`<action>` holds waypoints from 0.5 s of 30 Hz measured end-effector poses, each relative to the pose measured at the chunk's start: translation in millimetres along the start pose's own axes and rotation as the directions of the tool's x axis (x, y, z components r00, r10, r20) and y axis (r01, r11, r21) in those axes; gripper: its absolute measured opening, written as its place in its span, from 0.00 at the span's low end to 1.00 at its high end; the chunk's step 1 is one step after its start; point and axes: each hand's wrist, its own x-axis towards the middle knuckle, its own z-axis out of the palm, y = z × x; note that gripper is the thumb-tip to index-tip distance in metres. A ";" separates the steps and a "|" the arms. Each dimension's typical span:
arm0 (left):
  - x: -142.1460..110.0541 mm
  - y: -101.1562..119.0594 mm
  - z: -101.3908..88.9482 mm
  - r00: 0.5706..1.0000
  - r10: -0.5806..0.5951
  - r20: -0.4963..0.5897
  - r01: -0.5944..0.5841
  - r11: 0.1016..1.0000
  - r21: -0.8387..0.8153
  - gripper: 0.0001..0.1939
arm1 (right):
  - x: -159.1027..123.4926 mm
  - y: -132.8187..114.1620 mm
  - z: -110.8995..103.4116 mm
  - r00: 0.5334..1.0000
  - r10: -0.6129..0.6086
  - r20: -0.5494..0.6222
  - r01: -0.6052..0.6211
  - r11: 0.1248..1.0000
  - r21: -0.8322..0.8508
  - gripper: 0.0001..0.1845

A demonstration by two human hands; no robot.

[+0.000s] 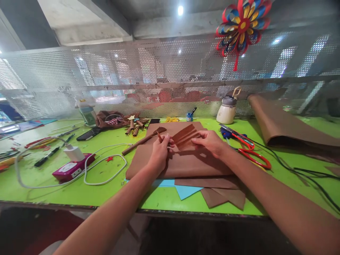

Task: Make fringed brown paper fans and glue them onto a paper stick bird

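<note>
My left hand (pixel 160 150) is closed in a pinch on the left end of a pleated strip of brown paper (pixel 186 136). Fingers of my right hand (pixel 209 141) press together on the strip's right side. The folded strip stands slightly raised above a stack of brown paper sheets (pixel 183 163) lying on the green table (pixel 106 191). A small brown paper broom on a stick (pixel 145 140) lies just left of my left hand.
Red-handled scissors (pixel 251 150) lie right of the stack. Blue paper (pixel 183 189) and brown scraps (pixel 225 196) sit at the front edge. A pink box (pixel 71 169) with a white charger and cable is at left. A white bottle (pixel 227 109), brown paper roll (pixel 281 124), black cables (pixel 313 175) and a perforated screen are behind.
</note>
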 end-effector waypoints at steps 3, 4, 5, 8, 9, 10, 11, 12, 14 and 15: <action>-0.9 -3.0 0.0 0.998 -0.022 -0.052 0.025 0.999 0.042 0.15 | 1.0 -2.8 -0.5 0.973 -0.154 -0.175 0.084 0.932 -0.351 0.06; -2.8 -3.6 1.1 0.999 -0.038 -0.013 0.039 0.997 0.062 0.15 | 0.1 -4.0 0.2 0.952 -0.231 -0.203 0.103 0.862 -0.496 0.05; -5.5 -3.6 2.9 0.996 -0.063 0.057 0.058 0.995 0.081 0.15 | -1.4 -5.1 1.7 0.925 -0.317 -0.208 0.119 0.765 -0.633 0.05; -15.0 -0.4 9.8 0.936 -0.143 0.321 0.117 0.988 0.099 0.16 | -9.6 -6.7 11.1 0.846 -0.526 -0.086 0.181 0.436 -0.882 0.05; -17.4 1.5 11.7 0.911 -0.149 0.384 0.129 0.989 0.079 0.16 | -13.0 -6.7 15.4 0.829 -0.558 -0.024 0.210 0.351 -0.913 0.05; -19.1 3.6 12.9 0.890 -0.143 0.432 0.134 0.990 0.052 0.17 | -16.5 -6.6 20.0 0.820 -0.572 0.037 0.239 0.283 -0.929 0.05; -20.0 5.5 13.4 0.876 -0.133 0.464 0.135 0.990 0.029 0.17 | -19.9 -6.6 24.5 0.813 -0.575 0.092 0.268 0.228 -0.936 0.05; -20.1 7.0 13.1 0.870 -0.118 0.478 0.128 0.992 0.012 0.17 | -23.0 -6.7 28.7 0.808 -0.572 0.141 0.295 0.186 -0.937 0.04; -18.4 8.1 11.0 0.888 -0.104 0.448 0.114 0.993 0.004 0.16 | -27.6 -7.2 35.4 0.794 -0.565 0.225 0.354 0.128 -0.927 0.04; -17.0 7.7 9.6 0.909 -0.110 0.402 0.118 0.993 0.006 0.16 | -29.0 -7.5 37.7 0.784 -0.563 0.259 0.384 0.113 -0.916 0.05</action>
